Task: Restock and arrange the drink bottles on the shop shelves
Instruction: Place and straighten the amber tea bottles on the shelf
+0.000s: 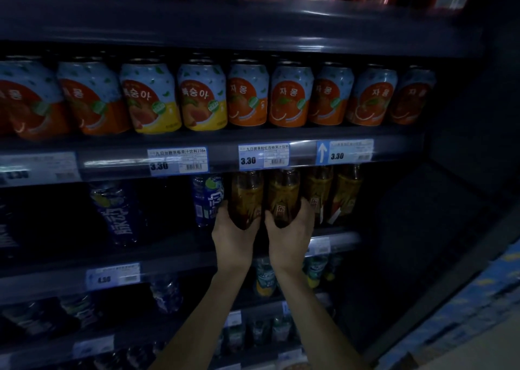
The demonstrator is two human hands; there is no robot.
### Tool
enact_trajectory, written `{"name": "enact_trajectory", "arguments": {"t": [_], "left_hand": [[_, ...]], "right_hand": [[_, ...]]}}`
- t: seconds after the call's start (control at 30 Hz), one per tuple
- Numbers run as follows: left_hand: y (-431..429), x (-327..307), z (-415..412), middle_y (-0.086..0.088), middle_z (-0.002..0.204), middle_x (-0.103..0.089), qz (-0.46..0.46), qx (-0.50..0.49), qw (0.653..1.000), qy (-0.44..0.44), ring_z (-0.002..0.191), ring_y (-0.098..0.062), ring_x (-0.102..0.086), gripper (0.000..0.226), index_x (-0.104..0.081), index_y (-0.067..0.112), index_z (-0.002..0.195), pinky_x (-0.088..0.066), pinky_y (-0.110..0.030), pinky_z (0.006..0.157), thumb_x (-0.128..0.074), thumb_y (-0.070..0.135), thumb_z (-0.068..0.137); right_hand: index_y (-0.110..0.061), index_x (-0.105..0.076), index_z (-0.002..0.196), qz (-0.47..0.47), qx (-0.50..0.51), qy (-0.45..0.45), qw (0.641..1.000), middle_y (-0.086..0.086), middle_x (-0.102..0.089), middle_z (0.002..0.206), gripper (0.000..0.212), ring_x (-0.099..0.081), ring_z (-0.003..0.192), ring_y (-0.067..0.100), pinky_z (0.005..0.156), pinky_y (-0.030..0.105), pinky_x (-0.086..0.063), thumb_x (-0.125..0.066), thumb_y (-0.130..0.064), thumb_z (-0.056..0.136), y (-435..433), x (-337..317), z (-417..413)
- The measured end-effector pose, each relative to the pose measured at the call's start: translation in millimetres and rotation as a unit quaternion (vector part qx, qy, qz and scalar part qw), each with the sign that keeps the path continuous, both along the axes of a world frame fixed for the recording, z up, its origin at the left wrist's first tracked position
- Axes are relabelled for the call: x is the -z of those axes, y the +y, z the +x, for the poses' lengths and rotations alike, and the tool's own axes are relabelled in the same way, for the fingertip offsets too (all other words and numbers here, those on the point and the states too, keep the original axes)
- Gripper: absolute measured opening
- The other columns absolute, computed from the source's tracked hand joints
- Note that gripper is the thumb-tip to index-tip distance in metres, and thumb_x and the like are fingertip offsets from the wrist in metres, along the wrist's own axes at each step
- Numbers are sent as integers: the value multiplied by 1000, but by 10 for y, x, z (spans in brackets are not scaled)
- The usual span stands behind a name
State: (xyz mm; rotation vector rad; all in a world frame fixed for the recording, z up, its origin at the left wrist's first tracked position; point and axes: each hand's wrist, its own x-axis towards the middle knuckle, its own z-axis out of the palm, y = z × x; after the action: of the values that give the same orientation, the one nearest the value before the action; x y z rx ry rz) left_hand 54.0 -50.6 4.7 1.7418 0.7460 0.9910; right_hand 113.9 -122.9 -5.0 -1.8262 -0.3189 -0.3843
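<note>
**Head view: a tea bottle in each hand at the middle shelf**

Head camera looks into a dim drinks bay. The left hand (233, 230) wraps the base of the left bottle (245, 198), and the right hand (291, 229) wraps the base of the right bottle (282, 196). Fingers curl round each bottle from below. The two brown bottles are upright, side by side and nearly touching, at the front of the shelf (174, 257). The hands hide whether their bases rest on it.

Gripping low likely leaves the necks free to slip under the rail above, which carries the price tags (177, 161). It also lets each bottle be pushed back without tipping.

The spot makes sense. Just right of the pair stand matching tea bottles (318, 192), so these two seem meant to extend that row. A blue bottle (208, 198) stands just left of the left hand and marks where another product begins. Fruit cans (202, 97) fill the shelf above, labels outward, and the brown bottles' labels face outward too.
</note>
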Motion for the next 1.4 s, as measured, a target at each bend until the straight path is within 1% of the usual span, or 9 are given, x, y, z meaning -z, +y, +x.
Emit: {"name": "enact_trajectory", "arguments": {"t": [0.3, 0.4, 0.47, 0.6, 0.67, 0.87, 1.1, 1.27, 1.4], "left_hand": [[7, 118, -20, -6, 113, -55, 60, -34, 998, 3, 99, -10, -55, 57, -57, 5, 121, -49, -24, 91, -82, 22, 73], [83, 139, -26, -8, 112, -58, 67, -20, 997, 16, 97, -10, -57, 56, -57, 6, 125, -46, -16, 88, -80, 19, 76], [116, 143, -26, -6, 111, -61, 45, 1, 999, 15, 98, -11, -60, 55, -55, 6, 128, -49, -20, 89, -77, 17, 79], [84, 155, -28, 15, 93, -59, 15, 8, 1000, -3, 88, 13, -58, 48, -56, 9, 125, -43, 0, 76, -75, 12, 81], [52, 167, -35, 13, 99, -56, 29, -14, 999, -1, 89, 14, -53, 50, -55, 6, 126, -37, 3, 78, -75, 12, 81], [47, 173, -16, -11, 122, -56, 48, -33, 998, 30, 99, -8, -52, 52, -53, 3, 129, -43, -20, 90, -74, 15, 82], [46, 155, 29, -13, 122, -55, 50, -27, 998, 25, 101, -6, -51, 49, -53, -1, 128, -39, -13, 91, -70, 10, 84], [70, 168, 11, -10, 120, -57, 49, -19, 998, 21, 95, -5, -53, 49, -54, 1, 128, -36, 4, 77, -72, 12, 83], [116, 166, -11, -10, 120, -58, 54, -14, 998, 26, 100, -9, -53, 48, -56, 4, 127, -44, -21, 89, -73, 14, 84]], "right_hand": [[-14, -42, 135, 13, 19, 20, 1000, 6, -44, 129, 63, -41, 120, 15, 96, 26, -38, -73, -33, 84, 22, 86, -40], [-13, -43, 135, 2, 15, 17, 1000, 5, -45, 131, 60, -44, 120, 15, 94, 23, -37, -70, -33, 86, 30, 84, 10], [-10, -44, 136, -1, 9, 14, 1000, 7, -46, 133, 60, -45, 122, 18, 95, 22, -37, -70, -32, 86, 27, 88, 48], [-7, -46, 136, -11, 17, 3, 1000, 9, -49, 134, 58, -47, 123, 22, 99, 30, -41, -70, -29, 87, 27, 95, 69], [-7, -47, 135, -13, 27, -1, 1000, 10, -49, 134, 59, -44, 125, 24, 101, 37, -43, -71, -29, 86, 33, 114, 54], [-8, -43, 137, -12, 15, 26, 999, 8, -45, 135, 63, -41, 127, 23, 98, 28, -37, -71, -32, 86, 53, 141, 52], [-7, -44, 136, -17, 7, 27, 999, 10, -44, 137, 60, -39, 129, 23, 101, 26, -32, -70, -29, 87, 33, 127, 81], [-5, -44, 135, -22, 2, 19, 1000, 12, -45, 137, 59, -41, 127, 26, 102, 30, -35, -70, -27, 87, 23, 118, 78], [-3, -44, 136, -22, -1, 18, 1000, 12, -43, 137, 59, -40, 128, 26, 104, 33, -35, -69, -27, 88, 29, 113, 77]]}}
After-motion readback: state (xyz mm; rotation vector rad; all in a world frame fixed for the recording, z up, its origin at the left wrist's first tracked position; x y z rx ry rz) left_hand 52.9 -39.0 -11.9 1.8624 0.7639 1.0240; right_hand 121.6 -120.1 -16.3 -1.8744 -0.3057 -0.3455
